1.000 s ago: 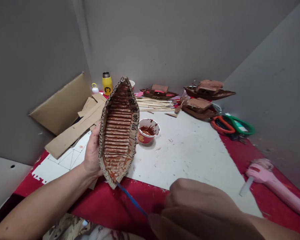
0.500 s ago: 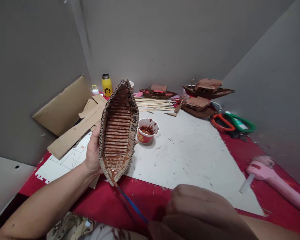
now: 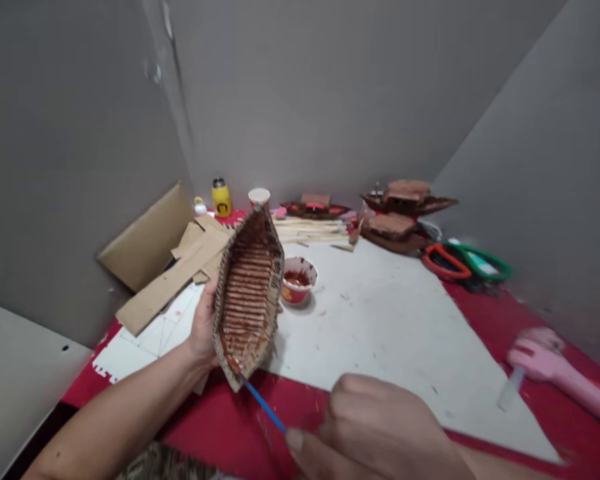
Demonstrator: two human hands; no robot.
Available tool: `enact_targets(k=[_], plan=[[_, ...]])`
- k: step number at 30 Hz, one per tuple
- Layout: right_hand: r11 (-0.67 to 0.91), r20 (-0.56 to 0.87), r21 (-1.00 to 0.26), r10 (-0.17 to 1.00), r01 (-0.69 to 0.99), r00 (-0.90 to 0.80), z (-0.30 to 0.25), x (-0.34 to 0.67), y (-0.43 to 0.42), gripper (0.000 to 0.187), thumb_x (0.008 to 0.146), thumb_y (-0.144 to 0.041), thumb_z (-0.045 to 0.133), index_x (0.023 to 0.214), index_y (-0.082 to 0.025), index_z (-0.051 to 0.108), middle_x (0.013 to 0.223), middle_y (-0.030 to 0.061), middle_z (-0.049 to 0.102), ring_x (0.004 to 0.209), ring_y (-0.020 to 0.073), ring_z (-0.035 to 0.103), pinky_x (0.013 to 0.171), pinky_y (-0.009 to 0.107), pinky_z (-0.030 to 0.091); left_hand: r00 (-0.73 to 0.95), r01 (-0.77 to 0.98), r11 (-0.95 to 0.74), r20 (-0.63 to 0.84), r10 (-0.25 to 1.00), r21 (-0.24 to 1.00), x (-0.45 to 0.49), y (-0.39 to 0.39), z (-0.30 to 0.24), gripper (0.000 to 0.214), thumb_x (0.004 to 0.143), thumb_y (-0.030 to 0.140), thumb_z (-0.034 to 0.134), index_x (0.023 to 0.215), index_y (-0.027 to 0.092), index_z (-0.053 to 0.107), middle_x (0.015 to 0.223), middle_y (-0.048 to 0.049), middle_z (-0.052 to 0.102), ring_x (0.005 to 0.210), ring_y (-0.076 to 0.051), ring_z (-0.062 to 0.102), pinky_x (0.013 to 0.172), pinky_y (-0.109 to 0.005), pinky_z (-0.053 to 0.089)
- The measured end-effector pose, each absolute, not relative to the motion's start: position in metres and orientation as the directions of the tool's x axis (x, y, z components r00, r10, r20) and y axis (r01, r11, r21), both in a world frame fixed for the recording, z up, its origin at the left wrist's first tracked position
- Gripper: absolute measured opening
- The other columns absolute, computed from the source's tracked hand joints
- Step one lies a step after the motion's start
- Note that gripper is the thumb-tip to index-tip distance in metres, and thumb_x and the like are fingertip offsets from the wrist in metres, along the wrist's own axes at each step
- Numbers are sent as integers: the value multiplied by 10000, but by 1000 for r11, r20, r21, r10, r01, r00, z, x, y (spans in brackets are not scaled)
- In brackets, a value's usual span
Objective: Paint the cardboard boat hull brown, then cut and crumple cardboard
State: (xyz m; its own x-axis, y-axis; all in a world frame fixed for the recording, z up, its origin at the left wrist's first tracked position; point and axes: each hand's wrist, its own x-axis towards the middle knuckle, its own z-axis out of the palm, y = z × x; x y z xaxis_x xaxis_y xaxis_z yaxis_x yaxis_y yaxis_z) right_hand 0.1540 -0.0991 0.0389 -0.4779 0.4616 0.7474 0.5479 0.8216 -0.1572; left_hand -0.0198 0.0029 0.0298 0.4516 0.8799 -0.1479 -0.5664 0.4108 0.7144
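Observation:
My left hand (image 3: 203, 327) grips the left side of a cardboard boat hull (image 3: 249, 293), held tilted up above the table. The hull's ribbed inside is partly coated with brown paint. My right hand (image 3: 375, 433), close to the camera at the bottom, is closed on a thin blue paintbrush (image 3: 263, 403). The brush tip touches the near end of the hull's inside. A small red-and-white cup of brown paint (image 3: 297, 280) stands on the white board (image 3: 380, 320) just right of the hull.
Cardboard strips (image 3: 180, 273) lie at the left. A yellow bottle (image 3: 221, 198), a paper cup (image 3: 259, 196), wooden sticks (image 3: 310, 230) and brown model boats (image 3: 397, 213) stand at the back. Scissors (image 3: 463, 261) and a pink glue gun (image 3: 555, 370) lie on the red cloth at right.
The view has tilted up and shifted, so everything sits lower in the frame. My hands keep the hull and brush; the brush still works at the hull's near end.

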Motion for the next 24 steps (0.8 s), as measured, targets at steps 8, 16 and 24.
enact_targets(k=[8, 16, 24], plan=[[860, 813, -281, 450, 427, -371, 71, 152, -76, 134, 1007, -146, 506, 991, -188, 632, 730, 13, 742, 578, 121, 641, 583, 262, 504, 642, -570, 538, -71, 763, 621, -21, 7, 12, 473, 866, 523, 612, 951, 82, 763, 881, -143, 803, 761, -259, 758, 716, -334, 590], [724, 759, -544, 640, 425, -119, 70, 175, -67, 160, 930, -106, 630, 979, -244, 697, 769, -34, 762, 470, 66, 613, 512, 174, 539, 846, -433, 743, -55, 530, 510, -20, 12, 7, 601, 919, 572, 501, 1115, 54, 736, 954, -167, 795, 793, -267, 759, 683, -343, 594], [815, 749, -425, 561, 395, -352, 76, 169, -57, 160, 914, -68, 634, 977, -209, 672, 830, 0, 793, 687, 107, 742, 678, 183, 600, 866, -419, 794, -70, 495, 440, -17, 12, -4, 519, 936, 511, 499, 1144, 97, 733, 997, -151, 793, 849, -289, 755, 745, -388, 589]])
